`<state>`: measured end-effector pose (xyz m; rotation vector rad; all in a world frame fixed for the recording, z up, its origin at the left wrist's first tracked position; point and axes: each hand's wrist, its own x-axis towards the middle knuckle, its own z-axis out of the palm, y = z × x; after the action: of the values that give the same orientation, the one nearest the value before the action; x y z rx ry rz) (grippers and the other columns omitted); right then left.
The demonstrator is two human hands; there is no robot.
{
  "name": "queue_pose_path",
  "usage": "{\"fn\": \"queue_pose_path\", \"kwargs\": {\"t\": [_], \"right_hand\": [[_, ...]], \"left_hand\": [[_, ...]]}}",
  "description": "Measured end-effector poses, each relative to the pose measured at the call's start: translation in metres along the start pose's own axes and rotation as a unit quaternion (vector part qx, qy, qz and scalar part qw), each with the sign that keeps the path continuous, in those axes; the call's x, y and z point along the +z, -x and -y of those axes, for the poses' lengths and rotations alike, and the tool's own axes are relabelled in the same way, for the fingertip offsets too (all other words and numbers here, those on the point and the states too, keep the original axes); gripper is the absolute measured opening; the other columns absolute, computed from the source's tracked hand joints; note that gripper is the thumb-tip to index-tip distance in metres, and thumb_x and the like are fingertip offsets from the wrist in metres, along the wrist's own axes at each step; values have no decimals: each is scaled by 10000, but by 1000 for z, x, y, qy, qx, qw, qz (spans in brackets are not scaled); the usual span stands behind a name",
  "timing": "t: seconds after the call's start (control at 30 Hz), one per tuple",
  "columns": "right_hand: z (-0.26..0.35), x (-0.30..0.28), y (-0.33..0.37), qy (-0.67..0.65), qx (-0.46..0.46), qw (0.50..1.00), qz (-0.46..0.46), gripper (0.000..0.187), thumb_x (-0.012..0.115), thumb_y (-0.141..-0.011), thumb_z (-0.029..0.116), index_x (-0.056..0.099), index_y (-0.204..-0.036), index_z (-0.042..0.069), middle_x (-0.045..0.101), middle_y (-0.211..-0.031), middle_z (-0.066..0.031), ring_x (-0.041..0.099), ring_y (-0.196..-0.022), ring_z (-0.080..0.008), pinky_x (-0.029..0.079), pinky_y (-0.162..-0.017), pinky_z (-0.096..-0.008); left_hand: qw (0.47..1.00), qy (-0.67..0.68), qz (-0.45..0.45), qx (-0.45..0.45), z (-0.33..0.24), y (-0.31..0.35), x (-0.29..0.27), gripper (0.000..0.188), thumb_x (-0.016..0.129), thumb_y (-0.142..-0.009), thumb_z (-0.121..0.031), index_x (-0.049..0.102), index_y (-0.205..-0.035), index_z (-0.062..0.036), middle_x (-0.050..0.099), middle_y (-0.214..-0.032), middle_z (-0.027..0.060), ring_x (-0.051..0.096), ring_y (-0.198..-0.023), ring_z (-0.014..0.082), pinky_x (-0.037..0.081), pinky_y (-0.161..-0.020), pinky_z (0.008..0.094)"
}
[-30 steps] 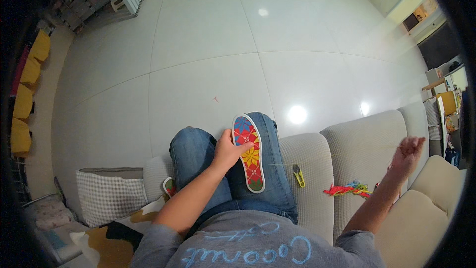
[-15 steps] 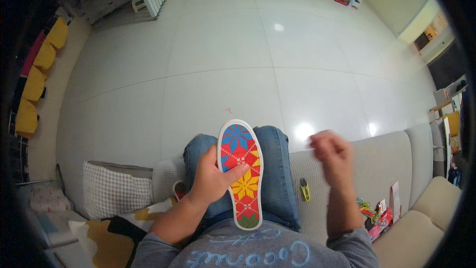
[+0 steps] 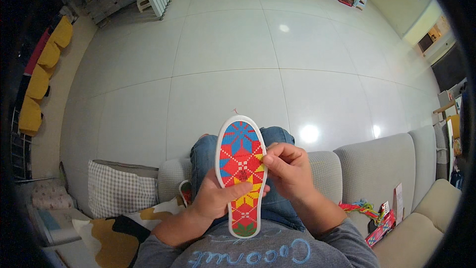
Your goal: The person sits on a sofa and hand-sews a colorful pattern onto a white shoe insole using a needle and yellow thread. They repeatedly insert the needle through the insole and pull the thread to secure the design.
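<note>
One patterned insole point(image 3: 241, 151), grasped in the left hand point(image 3: 210, 199), looks mid-stitch; the right hand point(image 3: 292, 171) pinches at its edge, contents unclear; the next pull needs steadiness.

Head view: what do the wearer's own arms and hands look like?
The left hand and right hand are bare, with no gloves or watch showing. The forearms are uncovered below grey sleeves, part of a grey shirt with light-blue script.
</note>
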<state>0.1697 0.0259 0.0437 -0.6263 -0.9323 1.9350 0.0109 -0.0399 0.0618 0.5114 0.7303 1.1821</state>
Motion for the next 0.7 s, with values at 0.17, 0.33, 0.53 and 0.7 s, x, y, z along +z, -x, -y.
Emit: {"fn": "queue_pose_path", "kwargs": {"t": [0.17, 0.33, 0.53, 0.7], "right_hand": [[10, -7, 0, -4, -9, 999, -32, 137, 558, -910, 136, 619, -903, 13, 607, -797, -30, 514, -649, -57, 412, -569, -179], [29, -13, 10, 176, -146, 970, -78, 351, 471, -932, 65, 374, -1269, 54, 613, -792, -82, 487, -616, -44, 378, -553, -167], [34, -23, 16, 334, -280, 899, -37, 117, 576, -844, 3, 572, -960, 15, 606, -776, -87, 480, -604, -94, 399, -561, -208], [47, -10, 17, 435, -320, 842, -13, 150, 657, -740, -66, 645, -863, 19, 594, -796, -74, 544, -706, -156, 426, -613, -259]], "left_hand": [[994, -88, -31, 64, 0, -3, 15, 319, 533, -876, -16, 472, -1179, 63, 626, -1039, 182, 664, -857, 257, 562, -736, 354], [983, -137, -60, 110, -11, 4, 24, 332, 526, -875, -20, 467, -1189, 71, 622, -1055, 206, 667, -859, 250, 562, -730, 345], [979, -152, -54, 123, -14, 5, 24, 345, 544, -869, -30, 464, -1192, 60, 619, -1059, 217, 668, -864, 250, 567, -722, 362], [979, -159, -53, 119, -15, 6, 27, 356, 553, -869, -43, 459, -1200, 52, 616, -1063, 226, 668, -866, 249, 568, -723, 376]]}}
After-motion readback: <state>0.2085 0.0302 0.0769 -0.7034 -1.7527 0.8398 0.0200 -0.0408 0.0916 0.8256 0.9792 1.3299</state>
